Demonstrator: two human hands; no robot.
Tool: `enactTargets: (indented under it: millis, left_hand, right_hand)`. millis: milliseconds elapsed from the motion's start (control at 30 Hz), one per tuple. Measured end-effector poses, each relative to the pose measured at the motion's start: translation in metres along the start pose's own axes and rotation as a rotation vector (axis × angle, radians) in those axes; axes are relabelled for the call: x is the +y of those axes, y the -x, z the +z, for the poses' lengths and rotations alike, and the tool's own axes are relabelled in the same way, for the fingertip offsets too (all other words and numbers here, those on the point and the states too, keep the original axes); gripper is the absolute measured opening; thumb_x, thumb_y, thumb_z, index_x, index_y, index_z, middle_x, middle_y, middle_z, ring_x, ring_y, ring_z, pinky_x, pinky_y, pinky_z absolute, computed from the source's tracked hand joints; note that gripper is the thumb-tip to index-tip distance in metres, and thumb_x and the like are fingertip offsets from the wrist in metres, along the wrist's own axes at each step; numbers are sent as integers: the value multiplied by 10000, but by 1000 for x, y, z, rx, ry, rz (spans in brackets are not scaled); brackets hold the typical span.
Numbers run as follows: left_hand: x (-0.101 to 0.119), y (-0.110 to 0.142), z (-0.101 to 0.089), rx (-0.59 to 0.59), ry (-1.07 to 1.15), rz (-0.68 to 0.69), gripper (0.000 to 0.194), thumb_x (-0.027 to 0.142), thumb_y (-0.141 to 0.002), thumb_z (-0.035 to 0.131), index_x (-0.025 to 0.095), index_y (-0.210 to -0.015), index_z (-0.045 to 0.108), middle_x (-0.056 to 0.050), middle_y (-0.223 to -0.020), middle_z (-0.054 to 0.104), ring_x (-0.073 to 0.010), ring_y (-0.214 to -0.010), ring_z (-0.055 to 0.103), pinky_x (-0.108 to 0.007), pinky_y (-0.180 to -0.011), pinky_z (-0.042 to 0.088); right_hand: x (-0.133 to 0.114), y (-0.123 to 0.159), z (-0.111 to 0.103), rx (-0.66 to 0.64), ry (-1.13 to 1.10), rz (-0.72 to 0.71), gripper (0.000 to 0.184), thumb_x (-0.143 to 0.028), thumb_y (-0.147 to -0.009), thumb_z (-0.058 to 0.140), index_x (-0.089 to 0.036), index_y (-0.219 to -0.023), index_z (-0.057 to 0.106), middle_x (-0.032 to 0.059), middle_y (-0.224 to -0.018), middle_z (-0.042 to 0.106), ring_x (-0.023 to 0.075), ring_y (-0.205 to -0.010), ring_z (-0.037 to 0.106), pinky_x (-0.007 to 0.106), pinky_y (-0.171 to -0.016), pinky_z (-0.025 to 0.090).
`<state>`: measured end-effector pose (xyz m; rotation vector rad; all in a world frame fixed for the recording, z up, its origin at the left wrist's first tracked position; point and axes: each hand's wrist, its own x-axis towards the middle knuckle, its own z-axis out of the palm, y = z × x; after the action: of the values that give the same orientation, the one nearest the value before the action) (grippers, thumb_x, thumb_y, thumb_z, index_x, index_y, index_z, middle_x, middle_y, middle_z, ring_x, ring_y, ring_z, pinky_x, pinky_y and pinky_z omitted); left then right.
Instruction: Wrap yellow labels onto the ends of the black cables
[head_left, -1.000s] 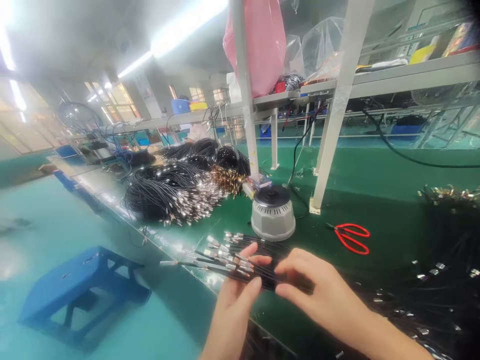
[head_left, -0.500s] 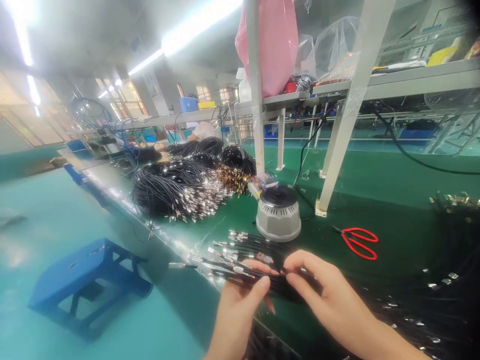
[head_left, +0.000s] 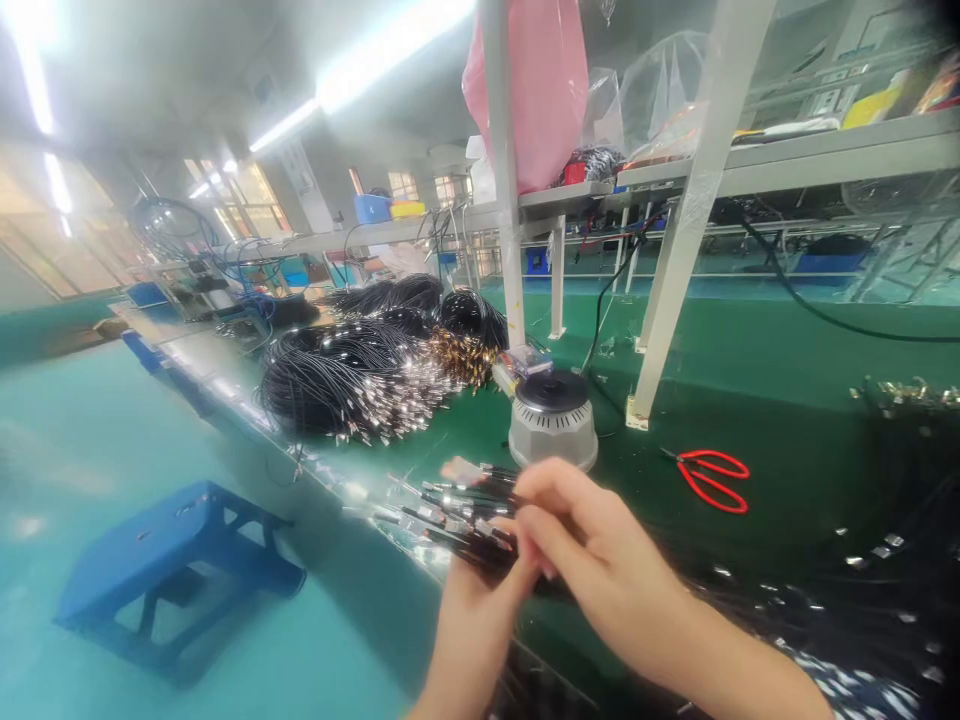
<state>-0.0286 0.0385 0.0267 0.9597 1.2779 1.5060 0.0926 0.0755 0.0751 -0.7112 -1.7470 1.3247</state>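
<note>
My left hand [head_left: 480, 610] is wrapped around a bunch of thin black cables [head_left: 480, 540] with silver metal connector ends pointing left. The bunch is just above the near edge of the green-topped bench [head_left: 667, 590]. My right hand [head_left: 600, 560] is closed over the right part of the same bunch, its thumb and fingers pinched together against my left thumb. What lies between those fingertips is mostly hidden, but the cables run in under them. Behind the hands stands a grey round device with a black turntable top [head_left: 553, 415].
Red-handled snips [head_left: 712, 480] lie on the bench to the right. A large heap of coiled black cables [head_left: 330, 370] lies at the back left, with more cables [head_left: 847, 560] at the right. White shelf posts [head_left: 694, 230] rise behind. A blue stool [head_left: 172, 550] stands on the floor.
My right hand has moved left and up over the bunch, meeting my left thumb. The left hand keeps hold of the cables. The view has shifted slightly.
</note>
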Motion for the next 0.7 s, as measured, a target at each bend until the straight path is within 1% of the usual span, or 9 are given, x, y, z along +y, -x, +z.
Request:
enactTargets:
  millis: [100, 167, 267, 333, 400, 467, 533, 600, 700]
  left_hand:
    - [3, 4, 3, 56, 85, -46, 291, 356, -701, 792, 164, -902, 706, -53, -851, 738, -258, -876, 657, -336, -792, 516]
    - [3, 6, 3, 20, 152, -61, 342, 382, -701, 789, 165, -955, 720, -71, -891, 747, -278, -924, 662, -360, -827, 520]
    - [0, 4, 1, -45, 252, -59, 381, 392, -699, 789, 182, -1012, 730, -87, -1022, 743, -302, -1054, 631, -403, -946, 479]
    - [-4, 1, -2, -41, 258, -42, 348, 402, -730, 764, 191, -1005, 731, -87, -1067, 731, -301, -1096, 609, -423, -1003, 435]
    - [-8, -1, -4, -53, 214, -15, 298, 407, -784, 717, 199, -997, 724, -82, -1040, 727, -288, -1081, 607, -427, -1009, 415]
    - [-10, -2, -6, -99, 180, -3, 269, 380, -809, 697, 209, -1017, 707, -74, -1008, 719, -273, -1043, 613, -416, -977, 426]
    - [-11, -2, -7, -133, 183, -13, 283, 335, -804, 711, 225, -1064, 689, -64, -1019, 707, -251, -1008, 622, -387, -938, 444]
    - [-8, 0, -8, -149, 204, -23, 320, 293, -785, 734, 244, -1097, 680, -49, -1034, 698, -222, -974, 631, -348, -910, 457]
    - [-4, 2, -9, -196, 232, -35, 370, 231, -754, 755, 266, -1115, 680, -33, -996, 705, -213, -968, 632, -320, -885, 463]
  right_hand:
    - [-12, -16, 14, -75, 37, -31, 127, -162, -953, 446, -234, -859, 491, -62, -710, 536, 104, -663, 502, 228, -635, 417]
    - [-10, -20, 15, -46, 124, -47, 110, -149, -929, 477, -235, -868, 510, -40, -802, 558, 119, -757, 538, 244, -709, 443]
    - [4, -13, 5, -14, 214, -49, 90, -178, -925, 492, -231, -930, 565, 13, -1035, 560, 157, -976, 569, 291, -889, 452]
    - [14, -4, -8, -15, 198, 25, 161, -265, -966, 446, -251, -1079, 559, 37, -1164, 554, 179, -1081, 568, 330, -966, 439]
    - [21, 6, -21, -35, 217, 133, 237, -331, -968, 452, -273, -1187, 525, 40, -1228, 567, 200, -1141, 556, 359, -993, 433]
    - [26, 15, -31, -95, 279, 221, 248, -313, -902, 566, -267, -1147, 561, 33, -1199, 611, 224, -1127, 569, 365, -973, 445]
    - [30, 21, -36, -133, 330, 268, 226, -237, -814, 654, -244, -1036, 614, 22, -1085, 664, 230, -1034, 605, 348, -910, 469]
    - [33, 25, -37, -85, 356, 272, 149, -201, -786, 661, -226, -930, 632, 7, -926, 677, 206, -886, 624, 311, -800, 488]
    - [36, 25, -37, -4, 349, 247, 61, -206, -810, 637, -214, -870, 626, -25, -745, 622, 157, -709, 583, 253, -649, 464]
